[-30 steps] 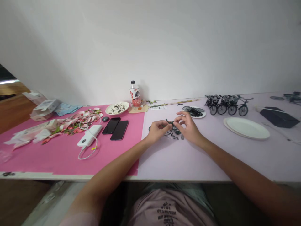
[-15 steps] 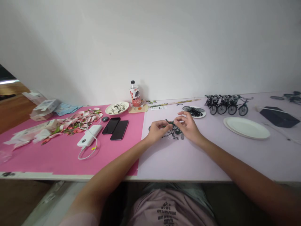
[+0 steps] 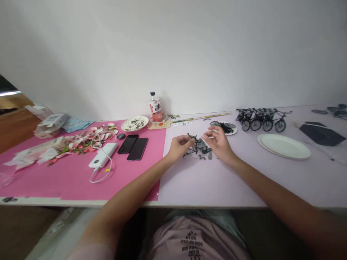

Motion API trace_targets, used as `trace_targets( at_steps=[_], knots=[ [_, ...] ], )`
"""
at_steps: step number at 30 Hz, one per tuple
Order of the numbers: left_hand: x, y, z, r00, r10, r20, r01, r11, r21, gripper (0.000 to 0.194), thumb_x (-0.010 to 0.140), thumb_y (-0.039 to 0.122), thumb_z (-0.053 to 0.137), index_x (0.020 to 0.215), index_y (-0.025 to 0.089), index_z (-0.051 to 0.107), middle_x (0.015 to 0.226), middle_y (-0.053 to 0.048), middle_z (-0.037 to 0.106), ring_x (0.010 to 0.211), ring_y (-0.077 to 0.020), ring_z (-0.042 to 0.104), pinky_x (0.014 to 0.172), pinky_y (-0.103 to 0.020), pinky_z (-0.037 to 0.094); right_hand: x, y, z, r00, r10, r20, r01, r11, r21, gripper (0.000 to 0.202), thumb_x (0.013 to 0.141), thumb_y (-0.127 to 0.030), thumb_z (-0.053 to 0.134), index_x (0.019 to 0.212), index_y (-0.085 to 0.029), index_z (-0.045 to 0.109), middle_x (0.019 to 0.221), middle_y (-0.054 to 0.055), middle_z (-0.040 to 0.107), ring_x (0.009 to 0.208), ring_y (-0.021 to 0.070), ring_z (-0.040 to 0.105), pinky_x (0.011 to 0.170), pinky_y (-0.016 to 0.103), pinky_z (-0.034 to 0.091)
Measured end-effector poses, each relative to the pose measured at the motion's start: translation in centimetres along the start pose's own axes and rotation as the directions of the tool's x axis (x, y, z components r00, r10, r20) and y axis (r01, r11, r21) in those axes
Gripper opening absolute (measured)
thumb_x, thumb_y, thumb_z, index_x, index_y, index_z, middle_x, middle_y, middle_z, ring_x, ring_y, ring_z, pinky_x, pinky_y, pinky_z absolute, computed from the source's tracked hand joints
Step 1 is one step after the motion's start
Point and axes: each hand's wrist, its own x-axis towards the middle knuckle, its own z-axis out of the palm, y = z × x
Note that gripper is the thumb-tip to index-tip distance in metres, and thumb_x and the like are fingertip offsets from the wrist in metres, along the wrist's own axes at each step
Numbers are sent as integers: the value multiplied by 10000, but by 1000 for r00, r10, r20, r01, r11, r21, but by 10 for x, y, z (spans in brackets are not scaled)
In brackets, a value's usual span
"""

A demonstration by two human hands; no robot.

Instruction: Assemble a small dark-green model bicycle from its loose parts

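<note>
My left hand (image 3: 179, 146) pinches a dark model bicycle frame (image 3: 193, 150) between thumb and fingers, partly hiding it. Just right of it is my right hand (image 3: 221, 146), its thumb and a finger brought close together and the upper finger lifted. Whatever lies between those fingertips is too small to make out. Loose dark bicycle parts (image 3: 208, 155) lie on the pale tabletop below and between both hands. Behind my right hand, a white plate (image 3: 234, 130) bears more dark parts, including wheels.
Several assembled model bicycles (image 3: 267, 121) stand at the back right. Stacked white plates (image 3: 287, 146) and a dark angular block (image 3: 321, 133) are farther right. On the pink left side are two phones (image 3: 137, 148), a power bank (image 3: 103, 155), petals (image 3: 81, 141) and a bottle (image 3: 156, 107).
My right hand has drawn back slightly to the right, away from the frame, and a gap has opened between the hands. My left hand has shifted slightly left, keeping the frame.
</note>
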Motion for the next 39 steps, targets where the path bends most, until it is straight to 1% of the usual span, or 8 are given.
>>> trace_targets(
  at_steps=[5,8,13,17,23,30,35,39],
  knots=[
    [12,4,-14,994,-3,-113,0,1000,-26,313,789,455,801,759,165,689,804,-48,738,793,-184,720,777,-289,493,3,0,-4,998,-2,-68,0,1000,-26,467,880,-523,735,1154,-279,446,939,14,688,892,208,679,800,365,532],
    [19,2,-23,983,-31,-179,20,998,-64,363,766,504,809,771,168,674,846,-57,745,790,-185,723,763,-290,485,3,-2,-5,996,6,-87,-10,999,-40,449,879,-499,737,1148,-279,452,946,18,690,889,209,671,784,365,529],
    [26,-4,-31,971,-97,-216,72,990,-121,444,742,583,820,816,167,686,915,-83,760,786,-184,725,744,-298,481,3,-2,-5,997,11,-78,-15,999,-47,455,871,-503,740,1146,-276,457,919,10,686,857,205,662,775,370,529],
    [25,-5,-31,968,-120,-222,93,987,-128,447,734,584,834,824,168,695,927,-83,763,795,-187,729,743,-303,480,2,-1,-4,997,18,-75,-21,999,-41,468,862,-501,750,1149,-269,461,916,9,685,858,205,666,786,372,530],
    [24,-4,-29,971,-112,-212,88,989,-118,479,713,611,836,831,167,701,906,-78,754,776,-183,712,757,-306,472,2,-1,-4,997,29,-71,-31,999,-24,477,854,-495,764,1146,-266,464,903,4,688,843,199,663,768,360,525],
    [21,-1,-28,972,-107,-211,89,992,-92,461,724,603,834,816,168,716,908,-78,757,772,-181,703,771,-312,473,3,1,-2,996,22,-87,-22,1000,-1,488,840,-500,782,1141,-270,475,877,-5,692,837,198,668,759,355,519],
    [20,-1,-27,976,-94,-198,79,994,-80,464,724,608,838,815,167,724,900,-81,764,777,-183,704,767,-305,480,2,0,-3,998,27,-65,-27,1000,-6,483,846,-487,778,1148,-272,470,885,-4,695,826,199,667,742,355,510],
    [17,3,-25,985,-65,-158,57,997,-56,468,705,609,860,790,166,735,818,-66,753,767,-185,697,777,-303,486,2,-1,-2,998,26,-63,-26,1000,-3,477,851,-470,777,1147,-271,461,888,-1,696,837,205,676,743,354,506]
  ],
)
